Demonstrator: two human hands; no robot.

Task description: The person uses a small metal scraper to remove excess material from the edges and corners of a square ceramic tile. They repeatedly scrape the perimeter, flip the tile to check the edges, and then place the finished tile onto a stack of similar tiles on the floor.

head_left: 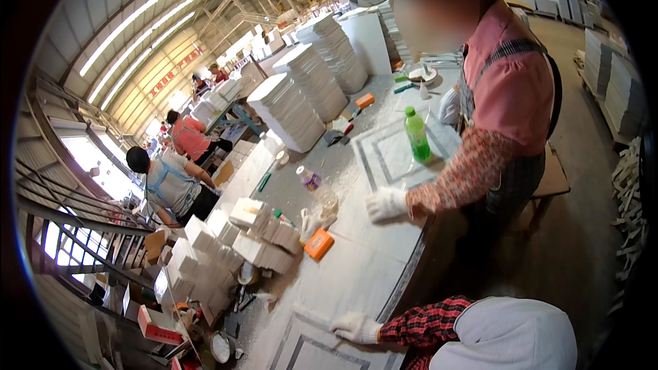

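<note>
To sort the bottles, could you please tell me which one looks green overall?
The tall bottle on the banded panel; its body and cap are green, unlike the bottle with purple label.

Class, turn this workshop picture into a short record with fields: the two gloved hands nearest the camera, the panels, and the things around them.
Lower hand: white-gloved, red checked sleeve, at a grey-and-white patterned panel; owner unclear
Co-worker's hand: white-gloved, floral sleeve, near a second panel
On second panel: green bottle, upright
Left of both hands: orange box, white blocks
Farther back: tall slab stacks
</note>
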